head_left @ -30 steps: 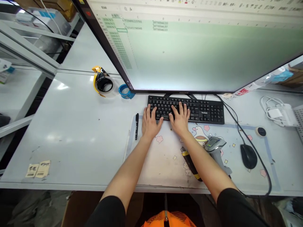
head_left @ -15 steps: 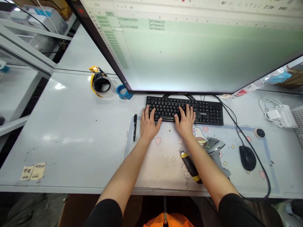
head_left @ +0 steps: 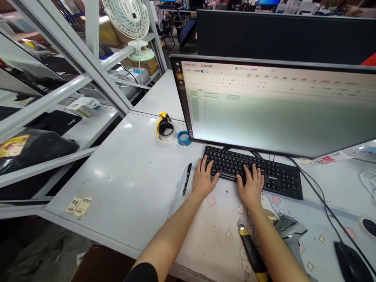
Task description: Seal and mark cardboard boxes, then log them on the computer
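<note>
My left hand (head_left: 204,179) rests on the left end of a black keyboard (head_left: 282,181), fingers spread over the keys. Over the keyboard's middle lies my right hand (head_left: 250,187), its fingers apart as well. Neither hand holds anything. Behind the keyboard stands a monitor (head_left: 264,117) showing a spreadsheet. A black pen (head_left: 187,179) lies just left of my left hand. By my right forearm are a yellow-and-black utility knife (head_left: 249,250) and a grey barcode scanner (head_left: 289,229), which the forearm partly hides. A black mouse (head_left: 351,260) sits farther right.
A tape dispenser (head_left: 164,127) and a blue tape roll (head_left: 183,138) stand left of the monitor. Paper labels (head_left: 79,206) are stuck near the table's front left. A metal frame (head_left: 108,84) with a fan (head_left: 129,19) borders the left side. Cables run along the right.
The view has tilted up and turned left, bringing the fan, the frame and the room behind into sight. Both hands stay on the keyboard in nearly the same places.
</note>
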